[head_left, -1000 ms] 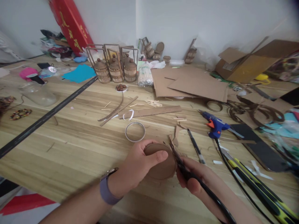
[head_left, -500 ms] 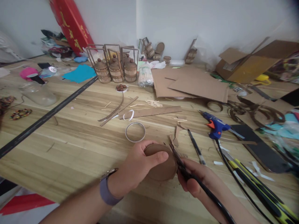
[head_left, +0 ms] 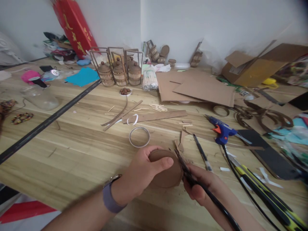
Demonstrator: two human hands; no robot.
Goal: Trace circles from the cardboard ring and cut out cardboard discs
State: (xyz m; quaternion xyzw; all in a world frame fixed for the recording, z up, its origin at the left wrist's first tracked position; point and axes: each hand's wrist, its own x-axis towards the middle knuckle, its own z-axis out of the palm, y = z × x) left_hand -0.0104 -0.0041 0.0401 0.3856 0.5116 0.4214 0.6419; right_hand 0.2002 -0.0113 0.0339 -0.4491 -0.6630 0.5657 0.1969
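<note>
A round brown cardboard disc (head_left: 165,175) is gripped in my left hand (head_left: 144,170), thumb on its top face and fingers around the far edge. My right hand (head_left: 202,186) is closed around dark-handled scissors (head_left: 184,165), whose blades lie along the disc's right edge. Just beyond the blade tips rests a cardboard scrap (head_left: 182,140). A roll of tape (head_left: 139,137) lies flat on the table past my left fingers. To the right of the blades is a black pen (head_left: 202,152).
A blue glue gun (head_left: 222,130), yellow-black cutters (head_left: 267,192) and a dark phone (head_left: 269,154) lie at right. Cardboard sheets (head_left: 204,88), small lidded baskets (head_left: 117,73), a bowl of brown beads (head_left: 125,91) and short sticks (head_left: 158,107) are farther back. A glass jar (head_left: 40,98) lies left.
The scissor blades look slightly closer together along the disc's edge. Both hands keep nearly the same place and grip; the view has shifted very slightly.
</note>
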